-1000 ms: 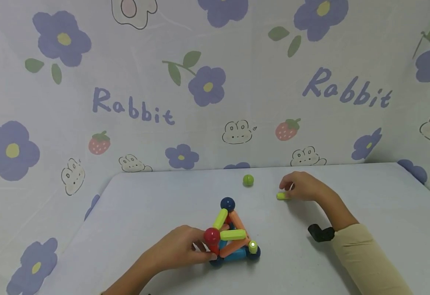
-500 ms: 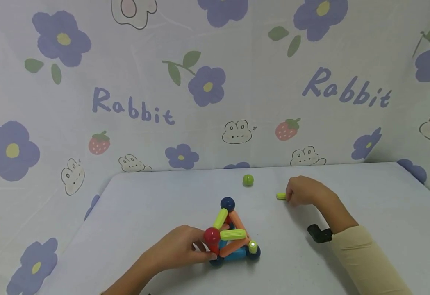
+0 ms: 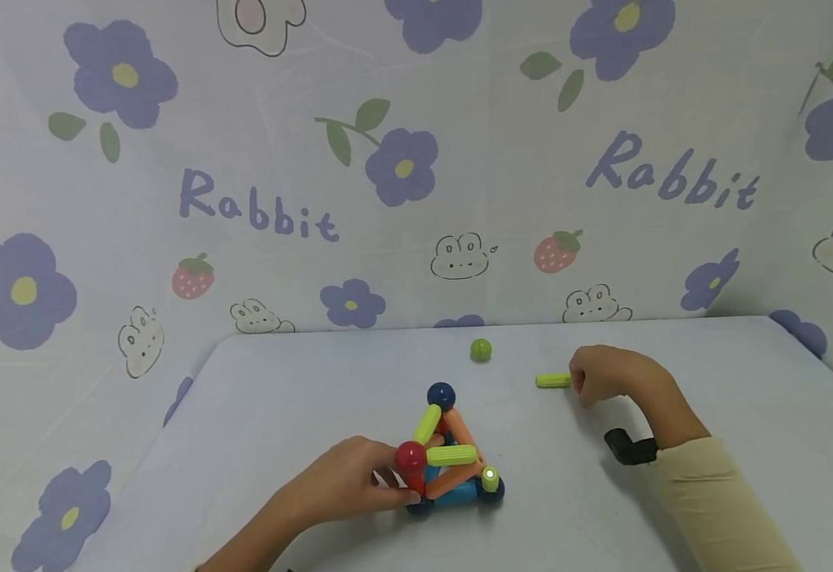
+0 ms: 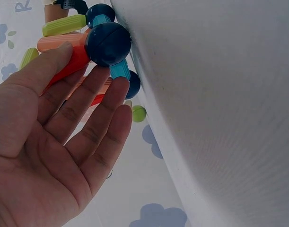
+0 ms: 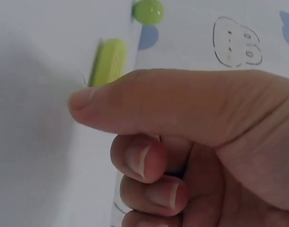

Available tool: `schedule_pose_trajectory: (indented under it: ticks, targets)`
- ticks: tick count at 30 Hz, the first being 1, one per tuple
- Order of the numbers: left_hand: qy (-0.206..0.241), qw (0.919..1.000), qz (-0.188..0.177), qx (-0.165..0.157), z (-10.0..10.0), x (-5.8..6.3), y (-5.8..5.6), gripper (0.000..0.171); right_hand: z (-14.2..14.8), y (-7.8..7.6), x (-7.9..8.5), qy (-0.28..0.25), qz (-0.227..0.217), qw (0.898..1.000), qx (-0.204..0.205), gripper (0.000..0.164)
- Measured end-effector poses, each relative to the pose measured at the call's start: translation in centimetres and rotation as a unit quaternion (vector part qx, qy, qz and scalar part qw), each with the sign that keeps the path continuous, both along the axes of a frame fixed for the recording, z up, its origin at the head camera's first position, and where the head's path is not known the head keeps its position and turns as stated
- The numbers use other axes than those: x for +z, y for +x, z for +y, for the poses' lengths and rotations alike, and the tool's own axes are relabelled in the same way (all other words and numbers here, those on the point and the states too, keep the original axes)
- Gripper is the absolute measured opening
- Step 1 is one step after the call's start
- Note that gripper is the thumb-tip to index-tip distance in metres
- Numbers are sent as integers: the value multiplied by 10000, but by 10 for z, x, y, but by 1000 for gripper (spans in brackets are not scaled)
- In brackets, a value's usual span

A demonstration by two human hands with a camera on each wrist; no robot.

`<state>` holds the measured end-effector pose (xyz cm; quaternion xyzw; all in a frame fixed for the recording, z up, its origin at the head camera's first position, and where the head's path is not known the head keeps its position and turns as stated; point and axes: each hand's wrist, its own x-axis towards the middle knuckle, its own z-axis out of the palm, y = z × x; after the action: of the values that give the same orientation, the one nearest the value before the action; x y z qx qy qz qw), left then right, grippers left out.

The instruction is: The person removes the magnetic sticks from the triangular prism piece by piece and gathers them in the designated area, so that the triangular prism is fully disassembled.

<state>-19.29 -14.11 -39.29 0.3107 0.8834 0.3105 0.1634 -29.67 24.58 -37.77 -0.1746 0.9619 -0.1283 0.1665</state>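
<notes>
Table (image 3: 302, 389): white-topped; bears every piece listed here.

Rod-and-ball frame (image 3: 452, 455): nearer the person than the loose pieces; blue rods at the base, orange and yellow-green above; a likely weak point is each ball joint, so jolts seem best avoided.

Left grip (image 3: 348, 481): advisedly a light, steadying hold, firm enough to stop the frame sliding, soft enough not to prise joints apart; clamped on the frame's near left corner, thumb on the red rod (image 4: 79, 60); lower fingers extended loosely beneath, palm facing inward, forearm from lower left.

Right grip (image 3: 609, 373): best worked low, with a pinch across the rod's sides near one end, the other left free; knuckles uppermost, thumb straight, visible fingers curled toward the palm, wrist bent leftward; whether it clamps the rod cannot be told, the thumb hiding that spot.

Loose yellow-green rod (image 3: 552, 380): flat on the table, right of centre, one end at the right grip.

Green ball (image 3: 481, 349): near the table's far edge; untouched.
</notes>
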Motion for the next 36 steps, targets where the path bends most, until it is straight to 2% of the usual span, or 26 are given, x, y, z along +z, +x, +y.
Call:
schedule_pose_trajectory:
  ticks: [5,10,14,17,19,20,23,28,30,33,36]
  targets:
    - [-5,10000,-65,16,0,1,0,23,0,-4,-2,-76,-46,9999,100,12]
    - [10,10000,-48,1,0,1,-1,24,-4,-2,3,-25,-162,9999,10,21]
    - [25,10000,-59,16,0,1,-1,24,-7,4,7,163,-522,9984,-112,31]
    - [31,10000,-65,25,0,0,-1,24,-8,8,9,220,-959,9951,-73,19]
    - [28,10000,-64,26,0,0,0,24,-8,10,11,136,-1122,9936,51,6]
    - [28,10000,-72,24,0,0,0,24,-8,9,13,52,-1149,9933,100,6]
    - [25,10000,-86,25,-1,0,0,24,-6,9,18,-255,-982,9945,248,20]
    - [26,10000,-93,18,-1,0,0,23,-1,7,26,-656,-447,9958,449,16]
    - [30,9999,-94,18,-1,1,0,23,-2,9,28,-881,-322,9933,669,11]
    - [29,10000,-84,23,-1,1,0,24,-12,14,34,-1430,-247,9827,1147,9]
    - [26,10000,-75,25,-1,1,0,25,-31,24,39,-1939,-133,9665,1678,7]
